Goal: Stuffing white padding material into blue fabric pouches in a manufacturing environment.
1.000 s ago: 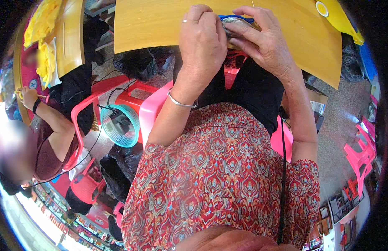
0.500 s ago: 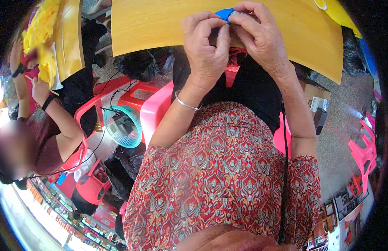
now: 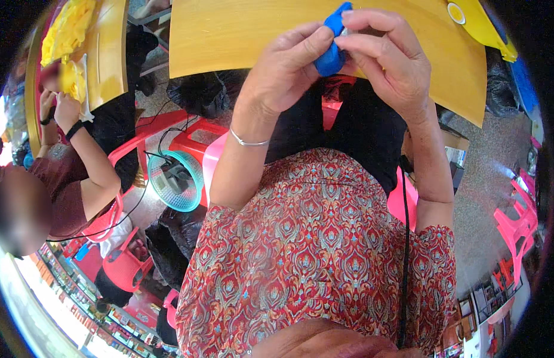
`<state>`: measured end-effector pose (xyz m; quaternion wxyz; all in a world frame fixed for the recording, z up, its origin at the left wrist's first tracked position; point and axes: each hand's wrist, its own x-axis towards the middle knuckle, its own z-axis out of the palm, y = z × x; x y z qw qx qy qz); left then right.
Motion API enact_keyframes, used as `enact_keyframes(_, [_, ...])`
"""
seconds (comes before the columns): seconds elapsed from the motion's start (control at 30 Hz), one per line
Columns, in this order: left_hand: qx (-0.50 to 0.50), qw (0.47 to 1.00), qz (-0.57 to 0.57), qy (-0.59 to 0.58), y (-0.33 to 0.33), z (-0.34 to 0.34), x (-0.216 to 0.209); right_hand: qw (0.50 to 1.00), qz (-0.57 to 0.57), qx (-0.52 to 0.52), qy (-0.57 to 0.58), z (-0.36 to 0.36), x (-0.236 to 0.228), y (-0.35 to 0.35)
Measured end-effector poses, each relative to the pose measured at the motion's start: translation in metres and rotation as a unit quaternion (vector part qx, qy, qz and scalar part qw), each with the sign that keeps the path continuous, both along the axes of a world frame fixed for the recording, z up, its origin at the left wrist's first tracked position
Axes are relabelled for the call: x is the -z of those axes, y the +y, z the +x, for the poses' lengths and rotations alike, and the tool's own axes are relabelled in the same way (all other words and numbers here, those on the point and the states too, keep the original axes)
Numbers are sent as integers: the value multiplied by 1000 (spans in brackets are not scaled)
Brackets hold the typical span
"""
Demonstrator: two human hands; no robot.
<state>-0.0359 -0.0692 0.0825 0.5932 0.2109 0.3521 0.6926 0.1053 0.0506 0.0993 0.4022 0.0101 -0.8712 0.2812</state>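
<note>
Above the near edge of the yellow table (image 3: 229, 42), both my hands are on a small, soft-looking blue piece (image 3: 332, 61); its exact kind I cannot make out. My left hand (image 3: 277, 74) pinches it, thumb on top and fingers curled behind. From the other side, my right hand (image 3: 396, 65) is closed, thumb and index fingertips together at the piece's right edge. A small whitish, shiny bit shows at those fingertips. The blue piece is tilted, one narrow end pointing up and away, the rounder end hanging down.
A yellow item with a white ring (image 3: 456, 13) lies at the table's far right. On my left, a person (image 3: 74, 185) works at another table with yellow pieces (image 3: 68, 30). A turquoise basket (image 3: 177, 182), a cardboard box (image 3: 455, 146) and pink stools (image 3: 516, 224) stand lower down.
Both hands have turned, bringing more of the blue piece into sight, its rounder end now hanging below the left thumb. At left, the other person's hands have come together.
</note>
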Motion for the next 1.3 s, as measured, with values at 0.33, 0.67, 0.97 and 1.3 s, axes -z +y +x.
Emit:
enact_keyframes(0.33, [-134, 977, 122, -109, 3, 34, 9, 958, -287, -6, 20, 12, -34, -22])
enact_keyframes(0.67, [-198, 953, 101, -205, -3, 60, -51, 990, -136, -6, 32, -1, -28, -30])
enact_keyframes(0.97, [-158, 982, 97, 46, -20, 31, -8, 994, -83, 52, -40, 2, -51, -41])
enact_keyframes(1.3, [-278, 920, -2, 277, -15, 31, 25, 868, -238, -213, 380, -49, 27, -7])
